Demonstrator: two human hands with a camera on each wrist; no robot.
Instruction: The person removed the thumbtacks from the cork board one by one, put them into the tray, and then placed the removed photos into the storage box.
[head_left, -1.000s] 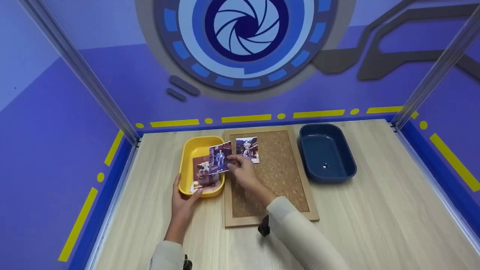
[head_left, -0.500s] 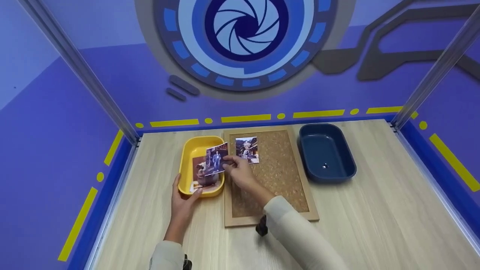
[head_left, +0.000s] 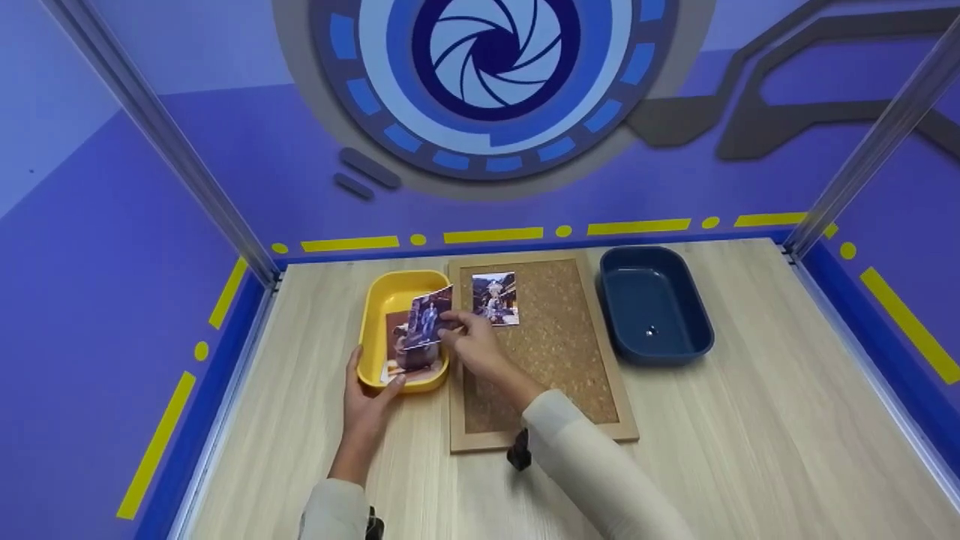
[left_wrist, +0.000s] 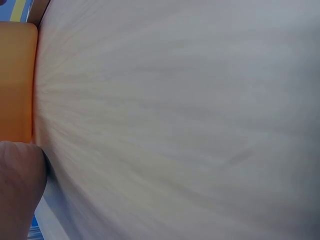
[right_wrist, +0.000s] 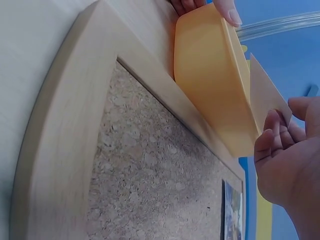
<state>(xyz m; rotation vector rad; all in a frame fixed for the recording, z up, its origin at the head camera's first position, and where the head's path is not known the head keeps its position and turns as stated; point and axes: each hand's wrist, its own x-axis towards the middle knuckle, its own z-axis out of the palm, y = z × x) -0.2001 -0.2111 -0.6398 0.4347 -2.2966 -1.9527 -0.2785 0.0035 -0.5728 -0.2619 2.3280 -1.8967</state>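
My right hand (head_left: 478,346) pinches a photo (head_left: 429,318) by its right edge, thumb and fingers on it, tilted over the yellow tray (head_left: 384,289). In the right wrist view the plain back of that photo (right_wrist: 265,95) shows above the tray's rim. Inside the tray lies another photo (head_left: 417,358) with an animal on it, partly covered by the held one. My left hand (head_left: 366,405) grips the tray's near left corner, thumb over the rim and fingers along the outer side. A second print, a photo (head_left: 495,298) of a figure before buildings, lies on the cork board (head_left: 555,337) at its upper left.
The board's wooden frame (head_left: 544,442) runs right beside the yellow tray. A dark blue tray (head_left: 652,300) stands to the right of the board, with a small shiny bit (head_left: 651,331) in it. Purple-blue panels (head_left: 420,210) enclose the wooden table (head_left: 772,420) at the back and sides.
My right hand has shifted slightly left with the photo, which now tilts more and sits further over the yellow tray. The left hand and the tray stay in place.
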